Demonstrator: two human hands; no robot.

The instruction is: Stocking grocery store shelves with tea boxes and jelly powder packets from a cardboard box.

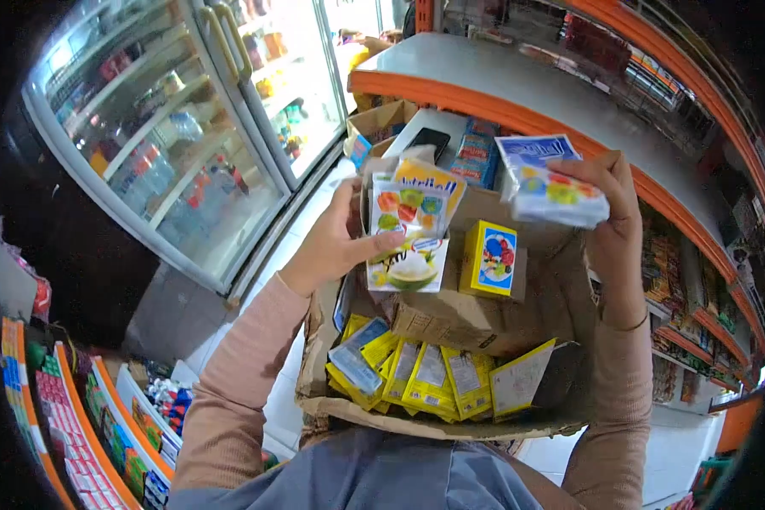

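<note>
In my left hand (338, 239) is an opened small box (414, 271) with a coconut picture, with fruit-printed sachets (408, 207) standing out of its top. My thumb presses on the box front. My right hand (605, 185) grips a stack of sachets (557, 197) with fruit pictures, slightly blurred, raised at the right. Both hands are over a worn cardboard carton (439, 430). A yellow box (489, 258) with a blue fruit panel stands upright inside it. Several yellow packets (430, 379) lie in a row along the carton's near side.
Beyond the carton are an orange-edged shelf (516, 95), a dark phone (428, 141) and blue-and-red packs (476, 153). Glass-door drink fridges (191, 140) stand at the left. Stocked racks (95, 414) fill the lower left, and more shelves (688, 306) line the right.
</note>
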